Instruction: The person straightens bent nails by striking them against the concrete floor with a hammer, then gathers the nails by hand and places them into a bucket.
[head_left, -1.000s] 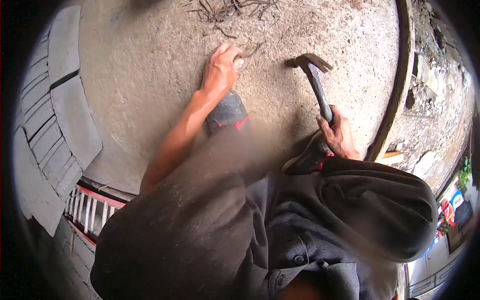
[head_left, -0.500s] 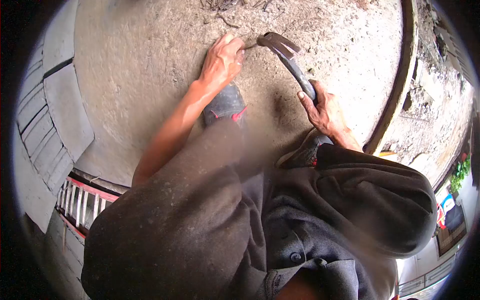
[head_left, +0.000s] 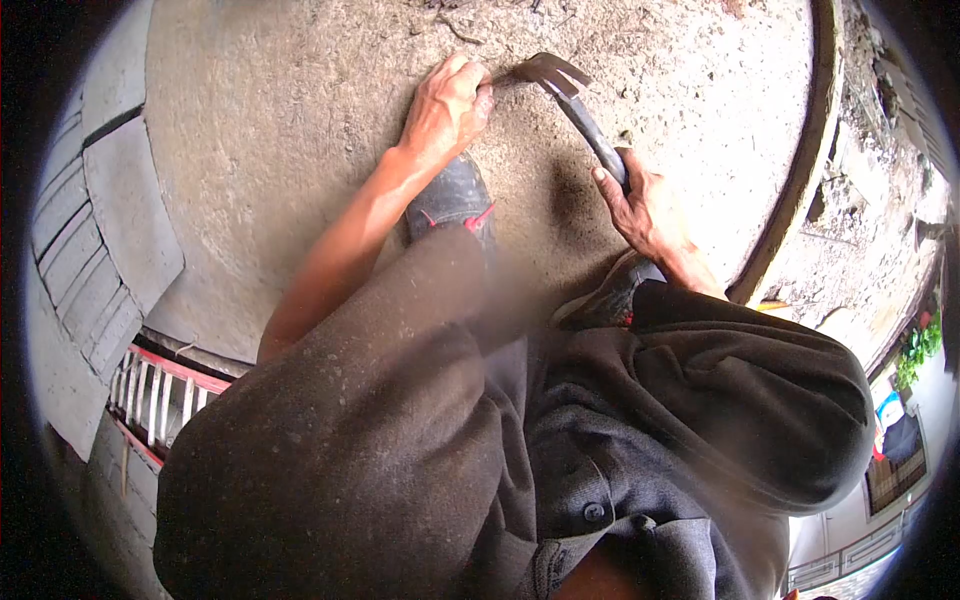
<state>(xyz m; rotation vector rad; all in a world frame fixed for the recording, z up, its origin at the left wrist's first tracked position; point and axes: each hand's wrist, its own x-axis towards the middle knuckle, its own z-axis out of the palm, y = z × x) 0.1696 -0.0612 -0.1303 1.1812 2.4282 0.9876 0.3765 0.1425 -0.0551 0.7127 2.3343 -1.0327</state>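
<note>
My right hand (head_left: 648, 212) is closed around the lower grip of a claw hammer (head_left: 590, 128). The hammer's forked claw points up and to the right, while its striking end faces my left hand (head_left: 449, 105). That hand is low over the rough ground, its fingers closed in a pinch at the hammer's head. A thin dark piece (head_left: 503, 78) shows between the fingertips and the hammer's head; its far end and exact kind are hidden. Just below the left hand is the toe of a dark shoe (head_left: 450, 190) with red laces.
Gritty concrete ground (head_left: 270, 130) spreads around the hands, with a bent dark strip (head_left: 458, 30) lying beyond them. A raised curved edge (head_left: 800, 190) runs along the right. Grey boards (head_left: 130, 200) and a red-and-white slatted frame (head_left: 170, 400) are at the left.
The hammer's head has dipped slightly and moved a little left, closer to my left fingertips. My left hand has shifted slightly upward in view. Both hands keep their grips.
</note>
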